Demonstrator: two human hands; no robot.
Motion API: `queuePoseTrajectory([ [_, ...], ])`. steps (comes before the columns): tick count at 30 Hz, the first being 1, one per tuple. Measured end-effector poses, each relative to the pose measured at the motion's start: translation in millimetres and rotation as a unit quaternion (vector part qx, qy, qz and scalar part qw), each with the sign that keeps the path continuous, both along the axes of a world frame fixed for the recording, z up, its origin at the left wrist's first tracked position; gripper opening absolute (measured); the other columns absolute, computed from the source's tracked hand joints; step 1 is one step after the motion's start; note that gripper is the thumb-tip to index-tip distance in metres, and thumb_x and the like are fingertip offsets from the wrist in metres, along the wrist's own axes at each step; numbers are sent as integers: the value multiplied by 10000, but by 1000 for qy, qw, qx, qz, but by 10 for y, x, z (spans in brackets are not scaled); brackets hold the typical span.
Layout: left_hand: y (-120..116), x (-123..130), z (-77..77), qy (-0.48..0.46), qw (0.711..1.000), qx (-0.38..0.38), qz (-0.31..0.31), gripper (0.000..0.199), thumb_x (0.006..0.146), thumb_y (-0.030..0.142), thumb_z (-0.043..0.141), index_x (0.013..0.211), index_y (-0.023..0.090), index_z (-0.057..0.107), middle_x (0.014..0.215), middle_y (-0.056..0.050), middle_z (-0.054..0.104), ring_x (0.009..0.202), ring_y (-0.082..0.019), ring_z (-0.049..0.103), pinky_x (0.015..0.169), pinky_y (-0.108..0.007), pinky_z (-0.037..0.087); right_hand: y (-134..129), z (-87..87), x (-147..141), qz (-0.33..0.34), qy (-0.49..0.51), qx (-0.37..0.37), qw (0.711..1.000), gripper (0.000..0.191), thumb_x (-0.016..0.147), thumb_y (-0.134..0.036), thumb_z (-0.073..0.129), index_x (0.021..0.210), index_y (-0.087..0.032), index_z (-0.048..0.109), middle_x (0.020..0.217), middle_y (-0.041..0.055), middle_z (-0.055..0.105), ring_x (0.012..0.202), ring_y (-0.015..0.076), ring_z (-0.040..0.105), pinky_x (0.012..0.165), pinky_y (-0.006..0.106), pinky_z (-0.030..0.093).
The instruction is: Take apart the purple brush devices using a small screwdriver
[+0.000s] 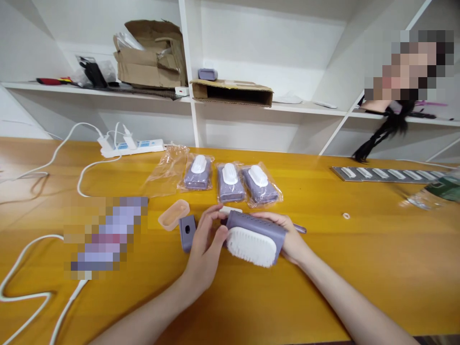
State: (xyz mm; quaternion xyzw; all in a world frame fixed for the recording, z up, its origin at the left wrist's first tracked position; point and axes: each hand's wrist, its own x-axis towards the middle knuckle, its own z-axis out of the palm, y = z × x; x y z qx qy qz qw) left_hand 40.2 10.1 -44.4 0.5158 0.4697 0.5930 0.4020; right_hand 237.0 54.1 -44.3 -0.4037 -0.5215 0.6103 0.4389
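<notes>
A purple housing with rows of small holes and a white bristle brush (256,245) on its near side is held up between my hands, just above the table. My right hand (289,239) wraps around its right end from behind, with the fingers partly hidden. At the left end, my left hand (208,235) closes thumb and fingers on its edge. Behind the left fingertips shows a small white piece (232,210). Left of that hand stands a purple cap-like part (187,233) with a dark hole. Next to it lies a translucent peach oval cover (174,214).
Three bagged purple brushes (230,182) lie behind my hands, beside an empty plastic bag (165,167). A power strip (132,147) with white cables is at the back left. A blurred-out phone-like device (109,235) lies left. A metal strip (388,174) and plastic bottle (443,189) are right.
</notes>
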Motion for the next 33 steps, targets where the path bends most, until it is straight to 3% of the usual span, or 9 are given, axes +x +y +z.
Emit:
queuePoseTrajectory([
  [3, -29, -19, 3, 62, 996, 50, 27, 168, 814, 295, 550, 962, 221, 581, 1023, -52, 596, 953, -199, 535, 784, -290, 401, 77, 8, 61, -53, 31, -48, 997, 211, 609, -246, 753, 815, -202, 744, 866, 45, 744, 782, 189, 673, 797, 312, 484],
  [8, 15, -35, 9, 12, 998, -13, -68, 182, 822, 304, 522, 913, 186, 627, 913, -60, 662, 859, -195, 589, 714, -293, 445, 101, 16, 42, -68, 57, -92, 992, 174, 583, -258, 755, 737, -186, 722, 738, 27, 737, 644, 162, 657, 668, 278, 485],
  [12, 65, -77, 45, -34, 999, 16, 12, 183, 793, 250, 564, 968, 214, 603, 967, -33, 624, 841, -155, 562, 716, -262, 445, 78, 14, 19, -54, 84, -133, 986, 133, 630, -300, 712, 708, -196, 689, 689, 19, 720, 621, 181, 653, 657, 323, 494],
  [13, 72, -82, 52, -39, 999, 15, -12, 265, 763, 227, 600, 1028, 232, 586, 1023, -31, 606, 846, -151, 559, 712, -257, 446, 67, 19, 10, -46, 90, -141, 985, 132, 649, -317, 695, 698, -195, 679, 686, 22, 716, 630, 185, 653, 666, 332, 495],
  [15, 80, -73, 57, -64, 989, -8, -132, 461, 711, 193, 649, 1150, 270, 536, 1138, -38, 574, 895, -163, 565, 730, -264, 457, 38, 27, -18, -29, 100, -147, 984, 137, 666, -331, 680, 674, -196, 658, 655, 14, 694, 611, 172, 638, 649, 319, 489],
  [17, 79, -37, 53, -78, 968, -29, -237, 535, 688, 164, 662, 1193, 274, 521, 1180, -44, 576, 983, -188, 565, 816, -288, 448, 5, 18, -58, -9, 104, -142, 984, 133, 647, -309, 703, 649, -194, 637, 599, -12, 651, 550, 140, 593, 588, 278, 467],
  [18, 75, -14, 49, -78, 964, -34, -253, 523, 682, 147, 662, 1176, 264, 537, 1172, -43, 591, 1016, -195, 559, 859, -292, 430, -10, 3, -78, 2, 105, -137, 985, 137, 638, -295, 716, 641, -190, 628, 582, -23, 630, 529, 126, 568, 560, 260, 450],
  [26, 50, 49, 35, -165, 942, -160, -244, 390, 662, 138, 662, 1029, 245, 587, 1056, -16, 649, 983, -191, 583, 772, -242, 439, 0, -125, -101, 35, 108, -126, 985, 80, 679, -237, 689, 717, -198, 629, 619, -49, 607, 567, 99, 552, 564, 215, 424],
  [33, 120, -34, 34, -229, 939, -186, -175, 366, 678, 153, 610, 1036, 224, 584, 1094, -37, 633, 972, -177, 594, 589, -181, 421, -20, 219, 60, 100, 130, -132, 978, 459, 707, -204, 606, 1159, -278, 576, 979, 14, 652, 759, 155, 623, 717, 288, 482],
])
